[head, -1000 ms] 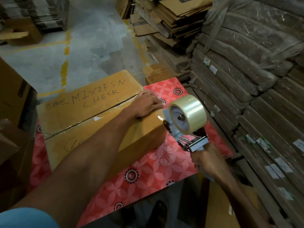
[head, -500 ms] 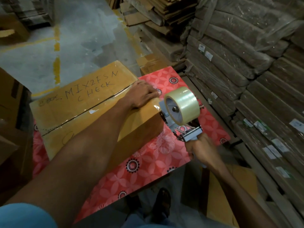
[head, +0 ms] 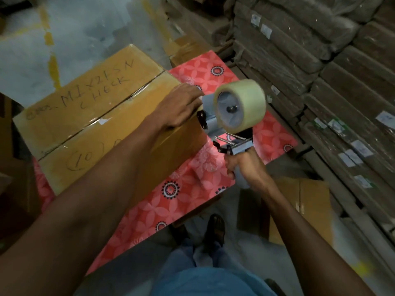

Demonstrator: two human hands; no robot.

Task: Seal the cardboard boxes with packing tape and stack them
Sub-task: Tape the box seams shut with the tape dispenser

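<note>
A closed cardboard box (head: pixel 92 116) lies in the left centre of the frame on a table with a red floral cover (head: pixel 192 189); handwriting on its top reads "MIX2FSN CHECK", with a circled "10" nearer the lower left; a strip of clear tape runs along the centre seam between the two flaps. The left hand (head: pixel 179 107) lies palm down, fingers flat and spread, on the box's right-hand top edge, pressing rather than gripping anything. The right hand (head: pixel 245 167), in the centre right of the frame, is closed tight around the grey handle of a tape dispenser (head: pixel 226 129); the dispenser's front end sits just beside the box's right end, by the left hand's fingertips, though whether it touches the cardboard I cannot tell. A roll of clear packing tape (head: pixel 241 105) sits on the dispenser's hub. Bundles of flattened cardboard (head: pixel 320 71) fill the right side of the frame; another cardboard box (head: pixel 299 208) stands on the floor at lower right.
</note>
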